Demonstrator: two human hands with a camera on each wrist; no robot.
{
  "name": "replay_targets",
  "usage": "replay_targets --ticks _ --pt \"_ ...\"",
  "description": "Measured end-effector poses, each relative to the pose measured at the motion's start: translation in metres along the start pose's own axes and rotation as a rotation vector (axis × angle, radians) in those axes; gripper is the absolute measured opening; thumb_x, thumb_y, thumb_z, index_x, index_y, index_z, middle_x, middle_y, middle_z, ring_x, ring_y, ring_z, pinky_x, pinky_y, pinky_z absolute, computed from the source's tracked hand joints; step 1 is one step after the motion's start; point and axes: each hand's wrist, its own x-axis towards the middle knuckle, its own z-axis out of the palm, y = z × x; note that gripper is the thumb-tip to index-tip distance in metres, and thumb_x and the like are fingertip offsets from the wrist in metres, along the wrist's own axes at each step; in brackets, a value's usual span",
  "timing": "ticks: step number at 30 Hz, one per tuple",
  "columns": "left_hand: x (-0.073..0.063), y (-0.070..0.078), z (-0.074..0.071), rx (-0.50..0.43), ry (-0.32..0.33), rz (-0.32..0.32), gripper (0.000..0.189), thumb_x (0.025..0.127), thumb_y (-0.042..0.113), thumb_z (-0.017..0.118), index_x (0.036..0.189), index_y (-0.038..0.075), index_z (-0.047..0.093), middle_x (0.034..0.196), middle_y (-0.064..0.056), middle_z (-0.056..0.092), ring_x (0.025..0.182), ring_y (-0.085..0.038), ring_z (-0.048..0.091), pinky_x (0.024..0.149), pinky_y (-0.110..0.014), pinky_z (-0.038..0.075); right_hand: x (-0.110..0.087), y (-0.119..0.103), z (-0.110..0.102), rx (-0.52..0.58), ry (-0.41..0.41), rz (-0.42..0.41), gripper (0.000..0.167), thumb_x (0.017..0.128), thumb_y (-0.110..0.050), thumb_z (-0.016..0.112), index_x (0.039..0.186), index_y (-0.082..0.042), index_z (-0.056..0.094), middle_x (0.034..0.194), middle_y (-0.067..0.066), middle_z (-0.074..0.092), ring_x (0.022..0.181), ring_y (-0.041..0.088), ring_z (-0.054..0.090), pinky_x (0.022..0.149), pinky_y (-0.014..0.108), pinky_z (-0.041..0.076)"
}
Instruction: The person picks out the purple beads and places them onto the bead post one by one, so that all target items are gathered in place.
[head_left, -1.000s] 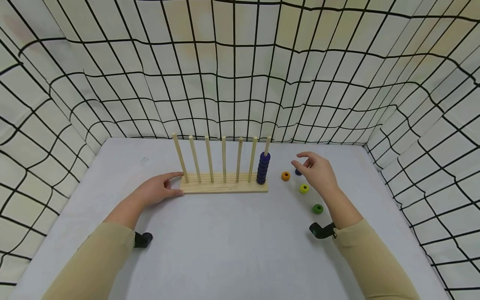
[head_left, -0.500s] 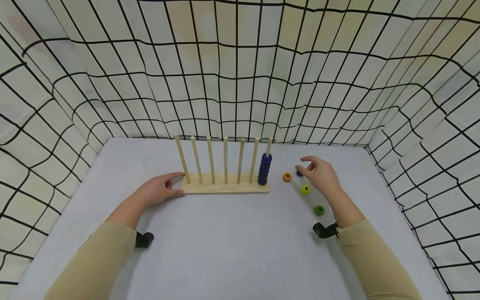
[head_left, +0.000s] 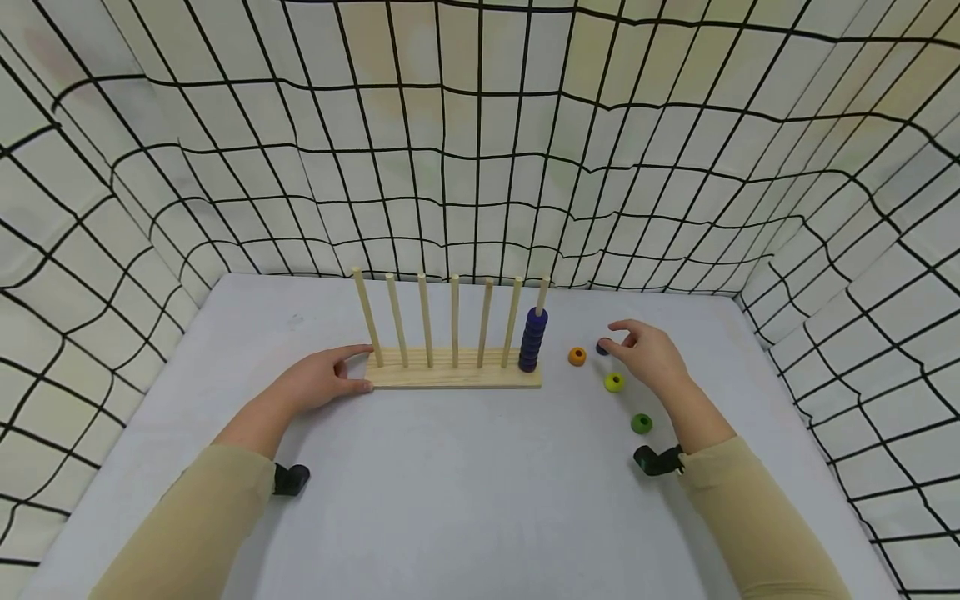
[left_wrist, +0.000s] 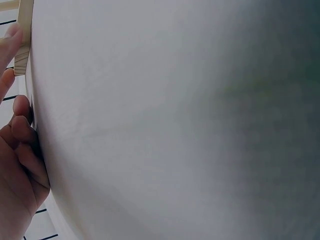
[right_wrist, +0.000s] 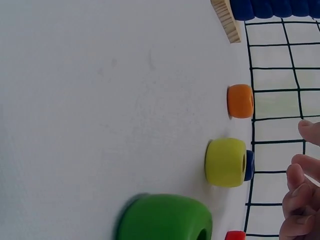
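Note:
A wooden peg rack [head_left: 457, 377] with several upright pegs stands at the table's far side. Several dark blue beads [head_left: 533, 340] are stacked on its right-end peg. My left hand [head_left: 318, 379] grips the rack's left end, thumb at the front edge and a finger behind. To the right, my right hand [head_left: 651, 357] hovers beside a loose blue bead [head_left: 602, 346], thumb and index finger apart with nothing between them. In the right wrist view the blue bead [right_wrist: 249, 165] lies on the table behind a yellow bead [right_wrist: 226, 162], below the raised fingers.
Near the right hand lie an orange bead [head_left: 577, 356], the yellow bead [head_left: 614, 382] and a green bead [head_left: 641, 423]. A red bead [right_wrist: 235, 235] shows only in the right wrist view. Black netting [head_left: 480, 154] over pale walls encloses the white table [head_left: 465, 492].
My right hand has drifted slightly right and nearer, uncovering more of the loose blue bead. The left hand keeps its grip on the rack. The whole head view has shifted slightly.

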Motion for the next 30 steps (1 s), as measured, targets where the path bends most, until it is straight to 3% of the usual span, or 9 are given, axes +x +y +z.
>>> replay_targets --ticks 30 --pt "0.0 0.0 0.001 0.001 0.007 0.001 0.078 0.086 0.05 0.074 0.151 0.019 0.043 0.083 -0.005 0.049 0.072 -0.02 0.044 0.064 -0.035 0.034 0.01 0.011 0.007 -0.065 -0.12 0.062 0.057 0.095 -0.041 0.065 0.143 -0.012 0.051 0.111 0.015 0.059 0.096 0.031 0.052 0.076 0.039 0.045"
